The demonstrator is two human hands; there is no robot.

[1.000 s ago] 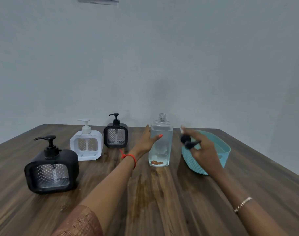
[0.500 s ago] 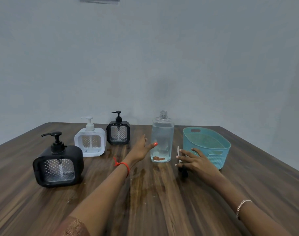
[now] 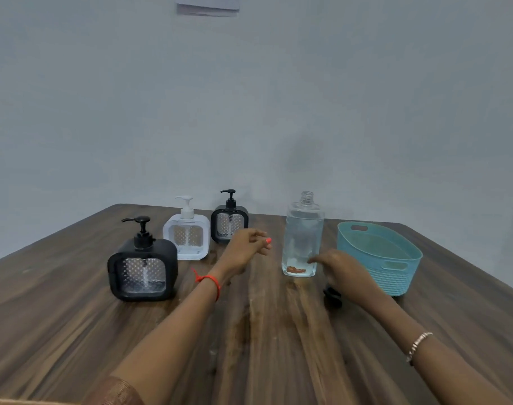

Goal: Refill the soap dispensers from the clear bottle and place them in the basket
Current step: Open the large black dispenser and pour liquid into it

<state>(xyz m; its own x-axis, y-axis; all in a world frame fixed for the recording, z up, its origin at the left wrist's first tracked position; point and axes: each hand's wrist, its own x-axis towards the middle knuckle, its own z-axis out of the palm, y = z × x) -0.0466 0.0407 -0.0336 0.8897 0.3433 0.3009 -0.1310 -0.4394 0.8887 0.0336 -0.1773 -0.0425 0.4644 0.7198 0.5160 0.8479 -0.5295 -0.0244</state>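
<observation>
The clear bottle point(image 3: 303, 238) stands uncapped at mid table, mostly full of clear liquid, with a reddish bit at its bottom. My right hand point(image 3: 344, 271) reaches to its lower right side, fingertips at the glass, holding nothing. Just under that hand, a black pump cap point(image 3: 332, 298) lies on the wood. My left hand point(image 3: 243, 249) hovers left of the bottle, loosely curled and empty. Three pump dispensers stand at left: a large black one point(image 3: 142, 270), a white one point(image 3: 186, 239) and a small black one point(image 3: 229, 226). The teal basket point(image 3: 395, 279) sits right of the bottle, empty.
Everything rests on a dark wooden table point(image 3: 278, 346) whose far edge meets a plain grey wall. A sheet of paper point(image 3: 207, 5) hangs high on the wall. Both forearms stretch across the near half of the table.
My right hand lowered the black pump cap onto the table, let it go and moved to the bottle's base. My left hand drew away from the bottle to the left.
</observation>
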